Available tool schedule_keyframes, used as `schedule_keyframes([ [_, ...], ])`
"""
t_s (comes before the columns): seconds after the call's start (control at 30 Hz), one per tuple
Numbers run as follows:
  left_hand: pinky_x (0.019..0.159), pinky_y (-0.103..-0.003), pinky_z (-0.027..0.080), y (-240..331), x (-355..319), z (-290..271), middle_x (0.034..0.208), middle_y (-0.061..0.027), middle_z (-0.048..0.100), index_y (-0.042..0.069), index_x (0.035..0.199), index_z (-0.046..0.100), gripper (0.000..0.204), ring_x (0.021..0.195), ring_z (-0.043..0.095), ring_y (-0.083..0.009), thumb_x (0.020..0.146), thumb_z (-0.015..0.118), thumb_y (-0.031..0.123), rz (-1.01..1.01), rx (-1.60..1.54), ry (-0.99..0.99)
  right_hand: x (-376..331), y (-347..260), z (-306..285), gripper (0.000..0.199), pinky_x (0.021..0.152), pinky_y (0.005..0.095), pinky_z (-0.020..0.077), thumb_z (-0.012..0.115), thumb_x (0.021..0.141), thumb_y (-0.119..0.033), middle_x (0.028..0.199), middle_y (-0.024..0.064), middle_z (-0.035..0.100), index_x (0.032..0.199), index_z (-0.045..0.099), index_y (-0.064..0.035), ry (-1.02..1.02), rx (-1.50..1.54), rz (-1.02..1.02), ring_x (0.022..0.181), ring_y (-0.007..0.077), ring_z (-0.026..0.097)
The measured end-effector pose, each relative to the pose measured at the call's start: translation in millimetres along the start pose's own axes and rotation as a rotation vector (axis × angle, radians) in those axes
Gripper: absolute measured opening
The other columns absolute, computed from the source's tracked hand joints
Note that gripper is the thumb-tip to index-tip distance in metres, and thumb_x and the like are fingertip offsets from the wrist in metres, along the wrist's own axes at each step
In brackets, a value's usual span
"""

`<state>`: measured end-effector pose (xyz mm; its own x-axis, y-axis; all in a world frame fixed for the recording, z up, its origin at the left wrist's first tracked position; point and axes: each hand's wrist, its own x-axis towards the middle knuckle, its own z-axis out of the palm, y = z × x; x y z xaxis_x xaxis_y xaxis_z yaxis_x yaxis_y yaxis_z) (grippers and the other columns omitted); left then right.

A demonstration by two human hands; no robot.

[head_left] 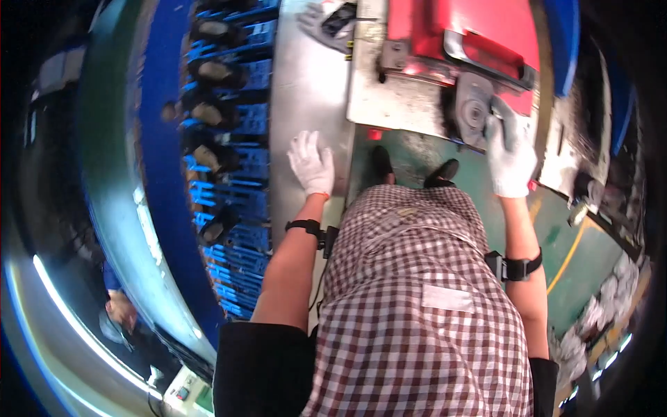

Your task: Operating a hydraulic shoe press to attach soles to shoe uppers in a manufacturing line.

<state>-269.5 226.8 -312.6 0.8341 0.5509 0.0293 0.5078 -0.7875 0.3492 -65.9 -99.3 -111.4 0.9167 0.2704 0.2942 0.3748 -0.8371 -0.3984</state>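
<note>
Head view looks down at a person in a checked apron (417, 306) standing at a big machine. Far on the left, a blue conveyor rack (233, 139) runs past, and dark shoe parts (212, 115) sit on it in a row, one above the other. Next to it is a grey metal bench (306, 83). The left hand (312, 164), in a white glove, lies flat on the near edge of this bench with its fingers (306, 142) spread wide open, and it holds nothing. Two dark shoes (445, 172) of the person stand on the green floor (556, 229) below. On the right is the red machine (486, 35) with a grey round part (474, 110) on its front. The right hand (511, 156), also in a white glove, reaches up to that round part, and its fingers curl over the edge of it. I think the work at the machine is only starting, because no shoe part is in either hand and the parts all sit on the rack, well apart from the hands.
</note>
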Motion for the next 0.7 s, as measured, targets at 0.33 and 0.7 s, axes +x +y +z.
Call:
schedule_keyframes([
  [0.33, 0.111, -0.056, 0.049, -188, -98, -78, 0.153, -0.0259, 0.054, 0.005, 0.157, 0.046, 0.074, 0.134, 0.059, -0.0404, 0.100, 0.063, 0.049, -1.467, -0.760, 0.953, -2, 35, 3, 0.037, 0.098, 0.0316, 0.0521, 0.059, 0.107, -0.019, 0.125, 0.0125, 0.074, 0.142, 0.065, -0.0099, -0.123, 0.108, 0.106, 0.108, 0.0200, 0.071],
  [0.7, 0.107, -0.068, 0.038, -330, -76, -114, 0.133, -0.0093, 0.072, 0.019, 0.124, 0.073, 0.063, 0.125, 0.062, -0.0368, 0.084, 0.072, 0.067, -1.615, -1.461, 0.717, 15, 63, -30, 0.037, 0.099, 0.0300, 0.0504, 0.059, 0.107, -0.010, 0.127, 0.0114, 0.068, 0.143, 0.062, -0.0016, -0.074, 0.190, 0.090, 0.111, 0.0165, 0.064],
])
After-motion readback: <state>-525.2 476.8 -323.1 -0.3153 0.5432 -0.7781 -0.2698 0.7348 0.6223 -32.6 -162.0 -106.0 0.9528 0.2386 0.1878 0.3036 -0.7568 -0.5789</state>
